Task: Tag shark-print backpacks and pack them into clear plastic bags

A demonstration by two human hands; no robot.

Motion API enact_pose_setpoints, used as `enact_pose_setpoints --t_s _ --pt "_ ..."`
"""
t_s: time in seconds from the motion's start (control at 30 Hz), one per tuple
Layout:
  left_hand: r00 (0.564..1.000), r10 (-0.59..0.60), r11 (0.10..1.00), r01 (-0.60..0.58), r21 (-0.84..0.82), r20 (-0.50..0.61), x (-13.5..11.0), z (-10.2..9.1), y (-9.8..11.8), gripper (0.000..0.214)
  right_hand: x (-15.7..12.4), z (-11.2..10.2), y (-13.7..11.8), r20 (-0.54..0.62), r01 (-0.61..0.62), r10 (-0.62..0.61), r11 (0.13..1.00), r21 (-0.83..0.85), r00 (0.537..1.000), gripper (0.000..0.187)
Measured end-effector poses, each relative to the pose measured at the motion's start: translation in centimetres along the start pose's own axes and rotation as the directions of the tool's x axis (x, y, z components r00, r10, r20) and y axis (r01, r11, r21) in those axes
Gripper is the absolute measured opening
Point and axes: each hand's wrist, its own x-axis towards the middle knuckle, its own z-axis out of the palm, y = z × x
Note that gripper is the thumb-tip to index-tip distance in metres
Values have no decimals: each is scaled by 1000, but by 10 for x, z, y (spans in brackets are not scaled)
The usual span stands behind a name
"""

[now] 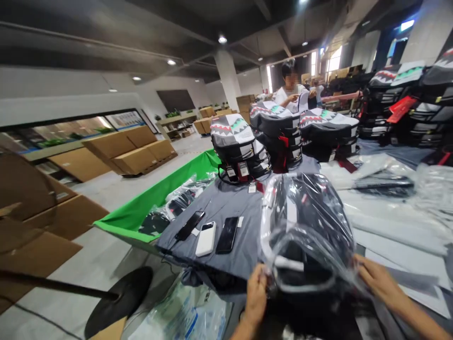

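A black and white backpack (pixel 314 203) lies on the cloth-covered table inside a clear plastic bag (pixel 304 236), whose mouth gapes toward me. My left hand (pixel 257 293) is closed on the left edge of the bag's mouth. On the opposite side, my right hand (pixel 375 278) grips the right edge, its fingertips partly hidden by the film. Left of the bag lie a white power bank (pixel 205 239), a black phone (pixel 227 235) and another dark phone (pixel 190 225).
Stacked backpacks (pixel 233 141) with patterned tops stand behind the bag. Flat clear bags (pixel 396 222) cover the right side. A green-lined bin (pixel 120 219) with bagged goods adjoins the table. Cardboard boxes (pixel 130 148) and a round stand base (pixel 118 300) are left. A person (pixel 292 92) stands beyond.
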Motion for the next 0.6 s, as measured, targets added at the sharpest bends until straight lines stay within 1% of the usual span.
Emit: enact_pose_setpoints --t_s 0.03,0.07,0.1,0.13,0.17,0.2,0.23,0.27,0.3,0.33,0.37,0.4,0.43,0.47,0.5,0.53,0.57,0.6 --pt "1000 4 1000 -4 0 -18 20 -4 -6 40 11 -9 -1 1 28 -28 1000 -11 1000 60" --pt "998 11 1000 -11 -6 -66 39 -8 -14 46 21 -20 -2 -36 51 -52 998 -45 998 53" --pt "990 14 1000 -18 -24 -141 55 -12 -22 50 29 -32 0 -127 60 -72 994 -92 989 52" --pt "974 4 998 -19 -64 -228 66 -14 -30 53 33 -43 3 -216 46 -76 989 -138 973 52" --pt "955 -29 992 -9 -127 -297 70 -14 -37 56 34 -52 8 -282 6 -52 987 -160 958 53" --pt "946 -96 977 29 -213 -311 68 -10 -42 61 32 -57 13 -308 -52 6 988 -143 951 54" --pt "954 -172 950 94 -297 -247 61 -2 -45 65 28 -57 18 -276 -114 85 989 -90 957 55" --pt "967 -225 921 169 -352 -123 51 11 -46 69 22 -53 21 -191 -163 156 986 -23 969 56" --pt "972 -228 906 231 -356 49 39 27 -43 72 16 -45 24 -86 -191 194 981 34 977 58" --pt "968 -169 923 222 -315 188 28 46 -38 70 11 -35 24 0 -201 202 977 64 979 60" --pt "957 -66 953 145 -266 282 20 66 -32 63 7 -23 22 45 -196 193 979 64 980 61" --pt "942 45 975 31 -220 333 15 86 -24 57 5 -11 19 47 -181 180 983 38 983 62" --pt "926 115 983 -53 -178 360 15 106 -17 54 4 -1 15 19 -171 171 985 5 985 65" --pt "919 132 986 -82 -147 372 18 123 -11 54 5 9 12 -16 -171 171 985 -16 985 69" --pt "917 105 990 -58 -130 385 23 139 -6 53 6 16 9 -38 -175 174 984 -17 984 70" --pt "913 54 991 0 -133 404 31 151 -3 50 7 20 7 -42 -175 174 985 -5 984 68" --pt "903 1 987 68 -146 429 38 161 -1 46 9 23 7 -35 -169 169 986 13 985 64" --pt "884 -38 978 129 -166 467 45 168 0 40 9 24 9 -26 -166 167 985 35 986 61"
